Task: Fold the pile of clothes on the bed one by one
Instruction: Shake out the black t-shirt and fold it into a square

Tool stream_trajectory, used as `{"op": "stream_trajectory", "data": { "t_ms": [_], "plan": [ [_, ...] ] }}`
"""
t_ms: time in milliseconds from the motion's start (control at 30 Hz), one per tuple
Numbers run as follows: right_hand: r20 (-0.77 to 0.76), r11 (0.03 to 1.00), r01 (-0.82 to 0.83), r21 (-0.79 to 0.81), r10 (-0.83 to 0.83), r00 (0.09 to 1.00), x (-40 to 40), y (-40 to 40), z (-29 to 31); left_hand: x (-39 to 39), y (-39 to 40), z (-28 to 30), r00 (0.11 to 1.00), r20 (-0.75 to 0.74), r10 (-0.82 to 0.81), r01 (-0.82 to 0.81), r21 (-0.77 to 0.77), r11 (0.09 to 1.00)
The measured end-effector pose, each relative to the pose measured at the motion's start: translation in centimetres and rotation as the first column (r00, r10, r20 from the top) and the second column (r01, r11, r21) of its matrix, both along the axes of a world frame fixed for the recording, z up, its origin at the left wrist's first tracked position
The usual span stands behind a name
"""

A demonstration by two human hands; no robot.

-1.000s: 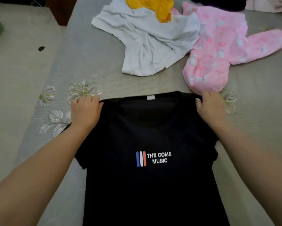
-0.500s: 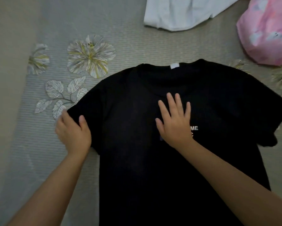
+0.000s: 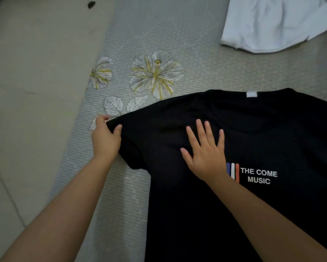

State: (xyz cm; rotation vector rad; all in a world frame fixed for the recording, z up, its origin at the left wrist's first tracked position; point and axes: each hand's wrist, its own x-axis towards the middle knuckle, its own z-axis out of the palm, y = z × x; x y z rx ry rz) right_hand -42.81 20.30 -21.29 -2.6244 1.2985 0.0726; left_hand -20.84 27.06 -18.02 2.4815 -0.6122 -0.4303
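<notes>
A: Beside the printed flowers (image 3: pixel 156 73), what is the left hand (image 3: pixel 106 139) doing?

B: Its fingers (image 3: pixel 117 128) are curled round the end of the sleeve of the black T-shirt (image 3: pixel 225 205), pinching the hem. Half a second ago that hand lay lower on the sleeve; now it has drawn the sleeve out toward the flowers.

A: And the right hand (image 3: pixel 206 154)?

B: Flat on the chest, fingers straight and spread, holding nothing, just left of the striped logo (image 3: pixel 233 172). It has slid off the lettering, which reads clearly again. A second ago both hands gripped the shoulders, so I judge the shirt is now laid out and the sleeve fold comes next.

A: What of the surroundings?

B: Face up, the shirt lies on the bed (image 3: pixel 177 35), whose grey ribbed cover bears those flowers. A white garment (image 3: pixel 272 25) waits beyond the shirt's collar. Pale floor (image 3: pixel 35 72) runs past the flowers, with a small dark speck (image 3: pixel 91 4).
</notes>
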Motion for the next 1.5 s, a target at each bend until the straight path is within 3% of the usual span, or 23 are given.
{"op": "stream_trajectory", "data": {
  "t_ms": [167,300,400,500,600,700,767,833,900,933,1000,1067,1133,1200,1333,1500],
  "plan": [
    [0.021,1.000,0.023,-0.008,-0.023,1.000,0.4,0.0,0.4,-1.8,1.4,-0.8,0.964,-0.178,0.197,-0.202,-0.012,0.979],
    [0.030,1.000,0.015,-0.001,-0.015,0.999,0.4,0.0,0.4,-3.8,3.6,-1.1,0.902,-0.403,0.155,-0.184,-0.033,0.982],
    [0.052,0.999,0.019,0.043,-0.022,0.998,0.2,0.2,0.3,-4.3,3.3,-0.6,0.904,-0.414,0.101,-0.161,-0.111,0.981],
    [0.099,0.991,0.025,0.133,-0.038,0.994,0.0,0.0,0.1,-5.4,2.5,0.4,0.942,-0.330,0.063,-0.145,-0.233,0.962],
    [0.351,0.937,0.045,0.347,-0.175,0.920,-0.8,-1.1,1.5,-7.3,1.6,1.5,0.993,-0.085,-0.078,0.049,-0.306,0.951],
    [0.549,0.925,0.161,0.344,-0.337,0.765,-3.8,-2.1,4.6,-10.3,-0.1,2.4,0.919,0.187,-0.348,0.375,-0.134,0.918],
    [0.557,0.930,0.240,0.279,-0.360,0.748,-7.4,-2.1,5.6,-13.0,-1.3,2.5,0.815,0.117,-0.567,0.558,0.102,0.823],
    [0.501,0.899,0.347,0.267,-0.437,0.747,-11.8,-1.9,5.9,-16.0,-2.3,2.1,0.654,0.034,-0.756,0.725,0.255,0.639],
    [0.401,0.811,0.520,0.267,-0.584,0.705,-16.3,-1.5,5.7,-18.7,-3.0,2.3,0.506,0.059,-0.860,0.820,0.277,0.501],
    [0.354,0.748,0.615,0.251,-0.662,0.661,-18.6,-1.5,5.5,-19.8,-3.2,2.5,0.472,0.083,-0.877,0.841,0.253,0.477],
    [0.292,0.599,0.775,0.202,-0.792,0.537,-22.8,-1.5,5.0,-21.6,-3.2,2.1,0.484,0.191,-0.854,0.833,0.197,0.516],
    [0.259,0.394,0.900,0.189,-0.904,0.341,-26.3,-2.0,4.4,-23.3,-3.2,0.5,0.527,0.219,-0.821,0.812,0.155,0.563],
    [0.238,0.159,0.961,0.228,-0.966,0.103,-28.7,-2.9,3.8,-25.3,-3.3,-0.7,0.496,0.140,-0.857,0.833,0.202,0.516],
    [0.200,0.024,0.954,0.298,-0.979,-0.038,-30.0,-4.1,2.9,-27.2,-3.3,-2.0,0.488,0.054,-0.871,0.827,0.290,0.482],
    [0.142,-0.023,0.909,0.416,-0.986,-0.091,-30.6,-6.6,1.5,-28.7,-3.1,-3.7,0.519,0.082,-0.851,0.764,0.401,0.505],
    [0.128,0.005,0.947,0.323,-0.991,-0.039,-30.1,-8.9,0.5,-28.9,-3.3,-3.7,0.525,0.131,-0.841,0.749,0.398,0.530]
  ]
}}
